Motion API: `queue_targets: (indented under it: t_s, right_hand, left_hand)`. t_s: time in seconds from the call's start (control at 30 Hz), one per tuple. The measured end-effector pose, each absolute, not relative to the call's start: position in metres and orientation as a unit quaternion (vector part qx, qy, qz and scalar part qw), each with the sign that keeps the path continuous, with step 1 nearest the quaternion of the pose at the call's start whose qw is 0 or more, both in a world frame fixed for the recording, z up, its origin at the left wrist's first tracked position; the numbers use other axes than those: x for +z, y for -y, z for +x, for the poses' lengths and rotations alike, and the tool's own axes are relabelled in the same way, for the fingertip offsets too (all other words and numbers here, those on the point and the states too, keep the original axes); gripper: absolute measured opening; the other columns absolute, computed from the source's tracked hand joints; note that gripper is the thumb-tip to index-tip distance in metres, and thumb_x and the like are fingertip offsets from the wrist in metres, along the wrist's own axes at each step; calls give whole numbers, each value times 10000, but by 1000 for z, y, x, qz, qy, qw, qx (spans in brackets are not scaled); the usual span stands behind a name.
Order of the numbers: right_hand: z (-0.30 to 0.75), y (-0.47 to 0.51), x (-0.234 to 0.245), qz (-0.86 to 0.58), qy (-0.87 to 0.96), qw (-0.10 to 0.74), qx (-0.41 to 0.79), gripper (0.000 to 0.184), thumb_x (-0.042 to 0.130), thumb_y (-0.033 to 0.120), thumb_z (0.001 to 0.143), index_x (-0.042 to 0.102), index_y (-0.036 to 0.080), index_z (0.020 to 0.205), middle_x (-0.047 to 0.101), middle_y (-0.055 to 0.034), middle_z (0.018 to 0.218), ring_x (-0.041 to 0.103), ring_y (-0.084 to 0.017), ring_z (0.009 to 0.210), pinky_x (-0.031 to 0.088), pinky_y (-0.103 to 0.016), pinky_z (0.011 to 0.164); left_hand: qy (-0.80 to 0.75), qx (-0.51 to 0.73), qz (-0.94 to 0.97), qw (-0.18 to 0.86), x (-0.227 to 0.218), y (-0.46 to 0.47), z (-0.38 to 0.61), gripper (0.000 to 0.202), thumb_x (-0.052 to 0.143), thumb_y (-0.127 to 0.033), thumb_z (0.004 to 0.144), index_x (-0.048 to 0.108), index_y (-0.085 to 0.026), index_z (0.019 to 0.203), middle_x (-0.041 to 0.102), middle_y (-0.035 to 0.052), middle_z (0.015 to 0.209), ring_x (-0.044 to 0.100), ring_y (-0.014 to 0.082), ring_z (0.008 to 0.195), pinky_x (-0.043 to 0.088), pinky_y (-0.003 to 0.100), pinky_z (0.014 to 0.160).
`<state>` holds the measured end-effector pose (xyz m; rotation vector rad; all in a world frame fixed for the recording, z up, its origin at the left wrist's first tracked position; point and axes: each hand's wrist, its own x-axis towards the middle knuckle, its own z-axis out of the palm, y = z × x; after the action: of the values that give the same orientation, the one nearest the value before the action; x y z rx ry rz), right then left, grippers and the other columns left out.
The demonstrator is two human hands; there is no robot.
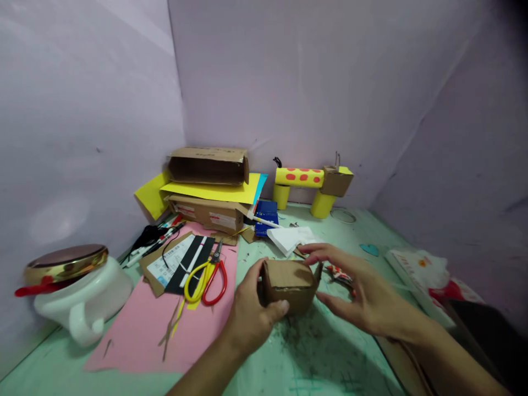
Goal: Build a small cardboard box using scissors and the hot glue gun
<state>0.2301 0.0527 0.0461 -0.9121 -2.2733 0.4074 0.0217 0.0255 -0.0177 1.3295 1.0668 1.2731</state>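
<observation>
My left hand (256,308) grips a small brown cardboard box (289,275) from its left side, thumb across the front face. The box is held just over the green tabletop (330,357). On its right side a narrow flap stands out. My right hand (363,291) is spread beside that flap, fingers and thumb apart; whether a fingertip touches the box's top edge I cannot tell. Left of the box, scissors (206,280) with one yellow and one red handle lie on pink paper (136,341). White folded paper (291,239) lies behind the box.
At the back stands a yellow tube animal with red spots (299,177) and a cardboard head. Open cardboard boxes (206,154) and yellow paper (231,192) are stacked beside it. A white lidded mug (82,297) stands left; a plastic packet (421,269) lies right.
</observation>
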Motion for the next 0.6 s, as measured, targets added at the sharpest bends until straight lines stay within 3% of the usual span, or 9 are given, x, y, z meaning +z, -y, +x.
queue_targets:
  t_s: [0.1,0.2,0.3,0.43,0.53,0.6]
  right_hand:
    - [241,-55,51,-378,797,447,147,66,646,219,786,593,254,803,685,-44,935,657,-243,946,545,-377,811]
    - [247,-53,49,-421,706,547,156,132,672,221,779,587,247,680,626,-6,705,645,-193,698,554,-305,625]
    - [243,-52,47,-454,669,559,185,118,687,226,756,632,238,652,631,-1,645,615,-166,576,520,-263,483]
    - [249,-58,50,-517,684,477,195,127,667,338,769,707,220,743,722,-24,696,657,-182,582,525,-277,486]
    - [277,-66,57,-643,691,314,103,206,636,362,796,723,205,897,741,-38,694,676,-201,586,507,-296,503]
    - [298,-69,60,-703,680,201,52,153,653,305,783,727,203,869,740,-43,671,675,-214,577,481,-302,495]
  left_hand:
    - [-417,528,515,531,-13,-27,15,799,726,-323,613,393,-121,1311,568,181,1297,565,319,1165,459,433,975]
    - [-407,543,494,544,-8,-30,8,783,775,-354,596,450,-133,1273,602,167,1249,588,313,1119,488,396,920]
    - [-405,554,472,553,-5,-31,5,748,795,-357,586,495,-139,1235,622,161,1221,600,312,1093,504,384,880]
    - [-415,550,477,546,-8,-32,4,732,801,-364,580,517,-131,1214,638,164,1194,613,313,1069,515,389,864]
    - [-435,540,489,529,-14,-34,3,751,801,-377,590,501,-134,1234,649,158,1177,634,308,1036,522,394,855]
    - [-444,535,489,526,-16,-35,3,757,795,-379,609,484,-144,1258,640,152,1200,632,307,1052,520,398,870]
